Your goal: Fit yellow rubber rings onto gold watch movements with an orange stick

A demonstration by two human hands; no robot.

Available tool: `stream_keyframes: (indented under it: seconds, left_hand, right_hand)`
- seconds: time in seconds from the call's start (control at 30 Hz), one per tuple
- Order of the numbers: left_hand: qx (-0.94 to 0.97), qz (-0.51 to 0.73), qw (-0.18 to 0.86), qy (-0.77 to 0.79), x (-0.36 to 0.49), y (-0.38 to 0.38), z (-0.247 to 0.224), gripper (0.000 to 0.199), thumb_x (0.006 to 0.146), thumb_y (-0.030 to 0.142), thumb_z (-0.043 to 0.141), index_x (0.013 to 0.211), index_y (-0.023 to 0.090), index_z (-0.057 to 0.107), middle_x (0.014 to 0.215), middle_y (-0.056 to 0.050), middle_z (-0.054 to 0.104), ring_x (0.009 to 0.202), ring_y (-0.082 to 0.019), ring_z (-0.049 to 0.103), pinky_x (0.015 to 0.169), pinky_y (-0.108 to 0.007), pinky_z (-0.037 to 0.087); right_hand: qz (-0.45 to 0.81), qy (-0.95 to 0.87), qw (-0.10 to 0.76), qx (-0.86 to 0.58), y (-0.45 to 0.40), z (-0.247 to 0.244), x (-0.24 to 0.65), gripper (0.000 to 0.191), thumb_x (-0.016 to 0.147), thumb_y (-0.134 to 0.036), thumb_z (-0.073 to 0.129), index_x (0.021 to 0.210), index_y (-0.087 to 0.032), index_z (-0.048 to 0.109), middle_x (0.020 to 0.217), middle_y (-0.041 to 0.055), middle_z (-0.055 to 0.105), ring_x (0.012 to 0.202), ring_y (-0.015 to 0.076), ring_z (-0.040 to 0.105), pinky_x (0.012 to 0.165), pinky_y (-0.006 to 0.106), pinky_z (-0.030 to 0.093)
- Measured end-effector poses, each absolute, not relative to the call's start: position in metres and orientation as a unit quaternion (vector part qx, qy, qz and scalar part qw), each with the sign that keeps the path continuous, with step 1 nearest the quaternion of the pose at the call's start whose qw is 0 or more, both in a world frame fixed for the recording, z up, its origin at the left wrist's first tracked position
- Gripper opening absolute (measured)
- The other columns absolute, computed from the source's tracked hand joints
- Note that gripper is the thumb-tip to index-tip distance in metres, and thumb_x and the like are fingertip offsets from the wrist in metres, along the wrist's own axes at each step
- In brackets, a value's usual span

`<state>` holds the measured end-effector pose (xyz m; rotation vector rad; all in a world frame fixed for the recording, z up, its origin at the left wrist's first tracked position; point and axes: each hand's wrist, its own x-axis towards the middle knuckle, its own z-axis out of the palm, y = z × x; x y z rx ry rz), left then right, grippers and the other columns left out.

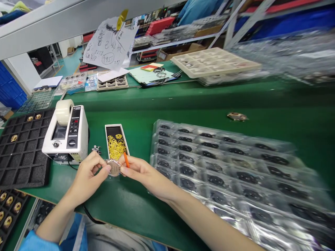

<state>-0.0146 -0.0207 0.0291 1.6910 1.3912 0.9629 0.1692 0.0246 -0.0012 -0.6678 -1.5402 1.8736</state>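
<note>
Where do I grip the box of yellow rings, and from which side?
Best pinch the long walls of the box near its far end, from above. It sits flat, open-topped and narrow, while the left hand, right hand and round piece crowd its near end. Keep it level: the yellow rings look loose.

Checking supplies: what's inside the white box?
The white box holds yellow rings, dark floor at the far end. Any deeper rings, and the near end behind the right hand and round disc, are hidden.

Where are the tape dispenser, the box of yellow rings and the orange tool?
Tape dispenser (83, 134): head view, its white side.
Box (106, 134): head view, left rim.
Orange tool (126, 160): head view, middle of its shaft.
</note>
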Motion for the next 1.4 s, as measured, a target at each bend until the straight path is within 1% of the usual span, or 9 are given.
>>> stream_keyframes:
  seconds: [0.17,0.3,0.37,0.5,0.77,0.93,1.1,1.2,1.4]
  left_hand:
    - [0.696,0.361,0.274,0.557,-0.008,-0.023,0.024,0.023,0.089,0.023,0.051,0.066,0.019,0.051,0.071,0.002,0.045,0.060,-0.011,0.043,0.054,-0.023,0.033]
    - [0.706,0.361,0.005,0.609,-0.003,-0.029,0.020,0.004,0.085,0.021,0.057,0.082,0.018,0.057,0.079,-0.003,0.054,0.069,-0.016,0.056,0.059,-0.026,0.040]
    - [0.691,0.389,-0.079,0.604,-0.005,-0.031,0.020,0.014,0.084,0.017,0.059,0.098,0.017,0.058,0.088,-0.006,0.058,0.080,-0.019,0.061,0.064,-0.028,0.045]
    - [0.729,0.451,-0.007,0.514,-0.011,-0.028,0.024,0.017,0.086,0.010,0.057,0.098,0.020,0.062,0.101,-0.009,0.063,0.095,-0.020,0.063,0.081,-0.032,0.050]
    - [0.802,0.460,0.231,0.304,-0.003,-0.032,0.024,0.030,0.081,0.039,0.067,0.105,0.022,0.062,0.116,-0.013,0.067,0.107,-0.025,0.064,0.099,-0.043,0.048]
    - [0.869,0.381,0.089,0.304,-0.036,-0.053,0.023,0.054,0.088,0.024,0.057,0.138,0.018,0.040,0.121,-0.017,0.066,0.119,-0.028,0.060,0.096,-0.040,0.052]
    - [0.646,0.425,-0.192,0.604,-0.165,-0.037,0.035,0.022,0.087,0.014,0.049,0.102,0.021,0.064,0.106,-0.010,0.071,0.105,-0.023,0.065,0.096,-0.039,0.049]
    - [0.453,0.319,-0.158,0.817,-0.260,-0.005,0.053,0.022,0.087,0.028,0.046,0.097,0.018,0.063,0.102,-0.008,0.069,0.097,-0.023,0.065,0.089,-0.037,0.050]
    - [0.398,0.212,-0.094,0.888,-0.360,0.042,0.065,0.022,0.064,0.033,0.065,0.057,0.022,0.048,0.045,0.002,0.041,0.064,-0.030,0.058,0.068,-0.045,0.050]
  right_hand:
    - [0.705,-0.585,0.303,-0.262,0.025,-0.002,0.169,0.046,0.079,-0.064,0.062,0.074,-0.020,0.049,0.074,-0.0014,0.046,0.072,0.0141,0.043,0.070,0.027,0.037]
    - [0.701,-0.583,0.314,-0.264,0.024,0.000,0.168,0.046,0.078,-0.064,0.062,0.076,-0.020,0.051,0.074,-0.0013,0.047,0.071,0.0142,0.044,0.073,0.028,0.040]
    - [0.701,-0.580,0.315,-0.270,0.024,0.002,0.168,0.045,0.079,-0.064,0.062,0.076,-0.020,0.051,0.074,-0.0014,0.047,0.071,0.0141,0.044,0.073,0.028,0.040]
    - [0.707,-0.576,0.309,-0.270,0.022,0.004,0.170,0.045,0.078,-0.063,0.064,0.074,-0.020,0.050,0.075,-0.0010,0.047,0.073,0.0147,0.044,0.072,0.027,0.038]
    - [0.844,-0.457,0.227,-0.164,-0.001,-0.002,0.161,0.050,0.066,-0.061,0.076,0.069,-0.019,0.048,0.069,-0.0021,0.044,0.066,0.0120,0.042,0.065,0.025,0.035]
    - [0.851,-0.474,0.184,-0.130,0.001,0.007,0.168,0.048,0.071,-0.062,0.071,0.069,-0.020,0.049,0.069,0.0003,0.048,0.064,0.0135,0.046,0.064,0.027,0.037]
    - [0.633,-0.665,0.249,-0.307,0.086,0.018,0.197,0.041,0.078,-0.063,0.061,0.076,-0.022,0.058,0.080,0.0050,0.058,0.076,0.0210,0.054,0.070,0.033,0.043]
    - [0.413,-0.740,0.174,-0.502,0.154,0.016,0.203,0.031,0.080,-0.046,0.059,0.064,-0.021,0.056,0.071,0.0037,0.059,0.074,0.0211,0.055,0.070,0.031,0.042]
    - [0.280,-0.687,0.184,-0.645,0.226,0.000,0.193,0.024,0.077,-0.026,0.059,0.055,-0.020,0.051,0.055,0.0040,0.054,0.063,0.0211,0.055,0.061,0.029,0.035]
